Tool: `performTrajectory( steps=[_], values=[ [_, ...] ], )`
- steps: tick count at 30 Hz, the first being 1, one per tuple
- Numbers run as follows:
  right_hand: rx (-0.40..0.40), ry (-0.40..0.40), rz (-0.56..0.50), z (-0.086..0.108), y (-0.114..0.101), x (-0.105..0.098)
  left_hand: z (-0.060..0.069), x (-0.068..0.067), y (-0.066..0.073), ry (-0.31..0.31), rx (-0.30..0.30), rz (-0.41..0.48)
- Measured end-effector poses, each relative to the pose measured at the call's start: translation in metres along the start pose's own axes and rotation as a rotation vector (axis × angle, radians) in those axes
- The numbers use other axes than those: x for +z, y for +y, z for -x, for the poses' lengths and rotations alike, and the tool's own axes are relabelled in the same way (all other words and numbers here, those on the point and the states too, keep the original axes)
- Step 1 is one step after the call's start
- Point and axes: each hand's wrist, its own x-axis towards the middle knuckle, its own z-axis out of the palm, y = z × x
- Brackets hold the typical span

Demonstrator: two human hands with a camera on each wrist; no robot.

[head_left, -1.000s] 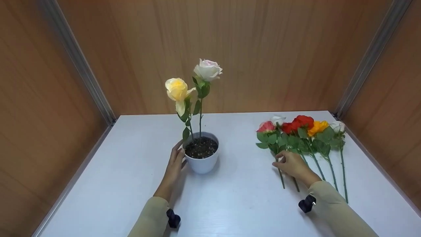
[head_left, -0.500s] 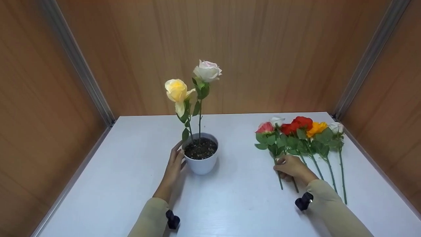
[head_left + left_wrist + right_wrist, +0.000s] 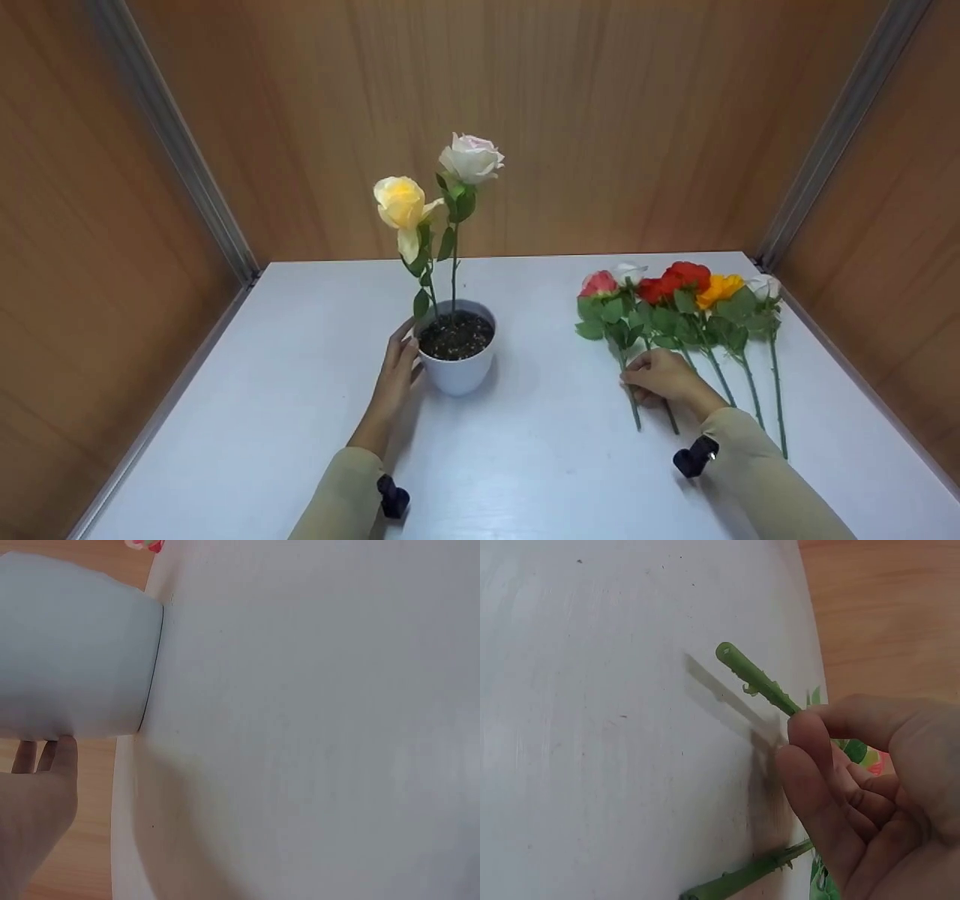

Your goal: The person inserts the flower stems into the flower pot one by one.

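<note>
A white pot (image 3: 456, 375) of dark soil stands left of the table's middle, holding an upright yellow rose (image 3: 400, 202) and a taller white rose (image 3: 471, 159). My left hand (image 3: 394, 375) rests against the pot's left side. The left wrist view has its fingers extended, touching the pot wall (image 3: 75, 652). On the right, my right hand (image 3: 664, 377) pinches the stem of a pink rose (image 3: 598, 284) between thumb and fingertips. In the right wrist view the stem's cut end (image 3: 754, 676) sticks out past the fingers, slightly above the table.
Beside the pink rose lie a white rose (image 3: 628, 273), red roses (image 3: 684, 277), an orange-yellow rose (image 3: 721, 289) and another white rose (image 3: 763, 286), stems toward me. Wood-panel walls (image 3: 480, 75) enclose the white table (image 3: 525, 465) at the back and sides.
My right hand has come down to the pink rose's stem and taken hold of it. The rose has shifted slightly left. My left hand stays at the pot.
</note>
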Motion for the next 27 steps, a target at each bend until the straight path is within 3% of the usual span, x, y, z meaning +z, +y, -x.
performTrajectory(
  steps=[11, 27],
  values=[
    [-0.107, 0.003, -0.007, -0.001, -0.013, 0.004, -0.001, -0.001, 0.000, -0.008, 0.006, 0.014],
    [-0.146, 0.039, -0.041, -0.015, -0.056, 0.021, 0.000, 0.000, -0.001, 0.003, 0.006, -0.010]
  ],
)
